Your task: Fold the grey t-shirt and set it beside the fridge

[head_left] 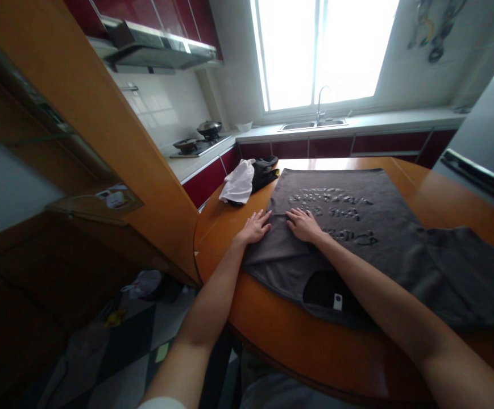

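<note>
A dark grey shirt (383,210) with raised lettering lies spread on the wooden table (216,238), its neck opening and white label toward me. One sleeve reaches out to the right; the left side looks folded inward. My left hand (255,227) rests flat at the shirt's left edge, fingers stretched out. On the fabric beside the lettering lies my right hand (304,225), palm down with its fingers extended. A short gap parts the two hands, and a crease in the cloth runs between them. Neither hand grips anything.
A white garment (239,180) and a black garment (264,172) lie bunched at the table's far left. Behind are a stove with pans (209,128), a sink (300,125) and a window. A wooden partition (157,187) stands left, a fridge (481,125) right.
</note>
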### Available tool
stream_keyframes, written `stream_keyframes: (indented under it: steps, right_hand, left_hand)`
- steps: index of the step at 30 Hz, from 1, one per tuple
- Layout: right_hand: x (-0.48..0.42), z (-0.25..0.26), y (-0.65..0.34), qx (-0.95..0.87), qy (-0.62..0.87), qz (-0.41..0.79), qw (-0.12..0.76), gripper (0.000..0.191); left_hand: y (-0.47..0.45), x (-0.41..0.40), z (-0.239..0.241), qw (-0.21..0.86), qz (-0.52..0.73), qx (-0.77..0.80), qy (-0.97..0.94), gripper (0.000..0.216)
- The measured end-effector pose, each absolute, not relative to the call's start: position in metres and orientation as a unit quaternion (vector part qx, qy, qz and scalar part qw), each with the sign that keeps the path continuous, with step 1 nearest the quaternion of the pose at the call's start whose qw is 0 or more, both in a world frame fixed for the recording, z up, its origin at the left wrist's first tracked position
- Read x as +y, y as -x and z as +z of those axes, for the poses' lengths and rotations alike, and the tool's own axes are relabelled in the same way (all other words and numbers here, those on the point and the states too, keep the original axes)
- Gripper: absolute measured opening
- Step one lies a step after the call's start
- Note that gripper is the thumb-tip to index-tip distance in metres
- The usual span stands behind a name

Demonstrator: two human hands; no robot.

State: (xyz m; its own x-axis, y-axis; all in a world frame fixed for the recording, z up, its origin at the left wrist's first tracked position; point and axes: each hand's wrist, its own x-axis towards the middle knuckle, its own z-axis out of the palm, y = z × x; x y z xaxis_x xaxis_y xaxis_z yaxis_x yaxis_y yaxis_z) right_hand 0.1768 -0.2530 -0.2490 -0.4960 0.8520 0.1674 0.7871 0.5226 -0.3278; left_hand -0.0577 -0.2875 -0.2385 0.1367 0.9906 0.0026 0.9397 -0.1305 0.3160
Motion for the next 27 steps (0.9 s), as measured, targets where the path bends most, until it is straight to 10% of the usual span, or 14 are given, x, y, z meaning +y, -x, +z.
stream_keyframes:
  steps: [12, 27]
  right_hand:
    - [-0.256, -0.245, -0.179, -0.807, 0.522, 0.066, 0.267, 0.044]
    - [-0.253, -0.245, -0.184, -0.773, 0.564, 0.085, 0.278, 0.043]
  left_hand:
    - [0.046, -0.285, -0.227, 0.13, 0.251, 0.573, -0.769, 0.056]
    - [-0.005, -0.364, -0.232, 0.044, 0.063, 0.527, -0.846, 0.069]
